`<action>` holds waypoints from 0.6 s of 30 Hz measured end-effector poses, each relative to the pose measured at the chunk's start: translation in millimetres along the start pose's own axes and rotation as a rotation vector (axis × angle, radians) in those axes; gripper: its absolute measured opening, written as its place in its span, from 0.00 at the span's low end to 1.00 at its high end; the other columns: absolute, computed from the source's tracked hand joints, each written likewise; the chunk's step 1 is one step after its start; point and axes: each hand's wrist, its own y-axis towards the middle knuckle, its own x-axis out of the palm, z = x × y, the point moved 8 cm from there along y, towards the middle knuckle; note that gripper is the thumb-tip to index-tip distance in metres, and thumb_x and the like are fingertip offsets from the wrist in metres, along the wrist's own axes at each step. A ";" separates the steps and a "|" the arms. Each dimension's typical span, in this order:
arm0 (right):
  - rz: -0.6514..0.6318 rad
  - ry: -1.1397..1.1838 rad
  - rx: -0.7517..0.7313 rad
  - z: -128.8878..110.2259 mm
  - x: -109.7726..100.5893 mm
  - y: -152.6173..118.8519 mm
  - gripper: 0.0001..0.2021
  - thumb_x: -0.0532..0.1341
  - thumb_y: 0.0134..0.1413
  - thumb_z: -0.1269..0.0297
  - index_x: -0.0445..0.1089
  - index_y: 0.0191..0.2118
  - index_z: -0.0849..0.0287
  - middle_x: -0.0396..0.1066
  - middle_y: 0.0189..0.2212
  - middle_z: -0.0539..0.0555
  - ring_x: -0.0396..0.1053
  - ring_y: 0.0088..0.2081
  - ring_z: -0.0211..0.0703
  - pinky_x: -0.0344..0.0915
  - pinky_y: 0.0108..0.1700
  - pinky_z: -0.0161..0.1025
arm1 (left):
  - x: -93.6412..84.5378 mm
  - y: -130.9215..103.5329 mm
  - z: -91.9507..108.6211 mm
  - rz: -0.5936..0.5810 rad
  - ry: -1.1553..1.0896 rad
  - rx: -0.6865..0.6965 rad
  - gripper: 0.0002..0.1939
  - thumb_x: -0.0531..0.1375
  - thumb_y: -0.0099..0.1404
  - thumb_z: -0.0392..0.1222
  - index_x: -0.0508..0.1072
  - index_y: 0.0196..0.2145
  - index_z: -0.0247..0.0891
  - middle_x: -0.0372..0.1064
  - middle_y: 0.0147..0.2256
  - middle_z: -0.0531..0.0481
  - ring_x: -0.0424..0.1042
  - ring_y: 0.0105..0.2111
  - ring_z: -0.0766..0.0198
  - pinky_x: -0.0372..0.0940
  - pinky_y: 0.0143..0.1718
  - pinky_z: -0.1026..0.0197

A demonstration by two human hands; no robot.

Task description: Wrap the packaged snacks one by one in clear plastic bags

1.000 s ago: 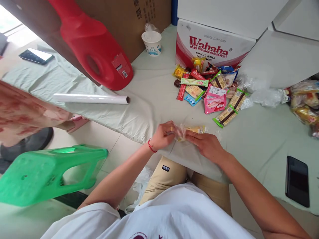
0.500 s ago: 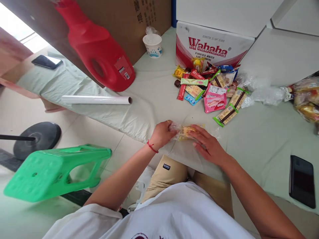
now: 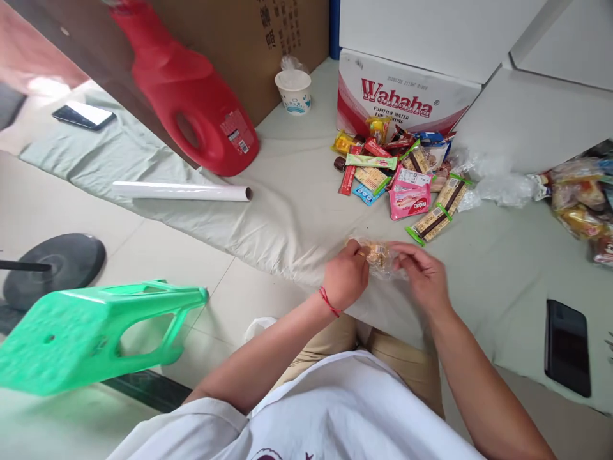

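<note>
A small golden-yellow snack in a clear plastic wrapper (image 3: 378, 257) is between my two hands near the table's front edge; its exact kind is hard to make out. My left hand (image 3: 345, 276), with a red string on the wrist, is closed on the wrapper's left end. On the other side, my right hand (image 3: 425, 275) pinches the loose clear plastic with thumb and bent fingers. Just beyond lies a heap of wrapped snacks, among them a pink wafer packet (image 3: 410, 200), a grain bar with green ends (image 3: 432, 223) and a pale green stick packet (image 3: 371, 160).
A white and red carton (image 3: 407, 86) stands behind the heap. To the left are a red detergent bottle (image 3: 211, 108), a paper cup (image 3: 294, 92) and a white roll (image 3: 182, 191). A black phone (image 3: 568, 347) lies right. A green stool (image 3: 96, 332) is down left.
Both hands have shifted right with the wrapped snack. My left hand has turned over its end, and my right hand has gone from lying flat over the snack to pinching the plastic's right side.
</note>
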 end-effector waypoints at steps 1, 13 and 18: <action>0.105 -0.065 0.051 6.1 -15.8 1.1 0.19 0.53 0.70 0.54 0.73 0.56 0.52 0.76 0.53 0.58 0.73 0.41 0.47 0.72 0.49 0.49 | 4.2 -2.8 -0.3 0.008 0.065 0.030 0.15 0.52 0.72 0.36 0.77 0.47 0.40 0.73 0.45 0.42 0.74 0.38 0.57 0.64 0.30 0.59; 0.033 -0.200 0.248 24.6 -32.9 -8.3 0.15 0.62 0.58 0.46 0.70 0.34 0.53 0.69 0.32 0.54 0.64 0.33 0.47 0.63 0.35 0.42 | 23.0 -17.7 -9.7 0.104 0.202 0.139 0.17 0.50 0.75 0.35 0.75 0.54 0.42 0.73 0.43 0.43 0.70 0.41 0.56 0.58 0.30 0.59; 0.009 -0.084 0.191 -18.7 10.2 17.0 0.12 0.62 0.60 0.51 0.65 0.34 0.53 0.65 0.25 0.47 0.60 0.26 0.40 0.59 0.31 0.37 | 23.0 -19.2 -3.3 0.190 0.262 0.228 0.16 0.51 0.75 0.34 0.77 0.51 0.39 0.73 0.37 0.43 0.71 0.38 0.56 0.61 0.30 0.58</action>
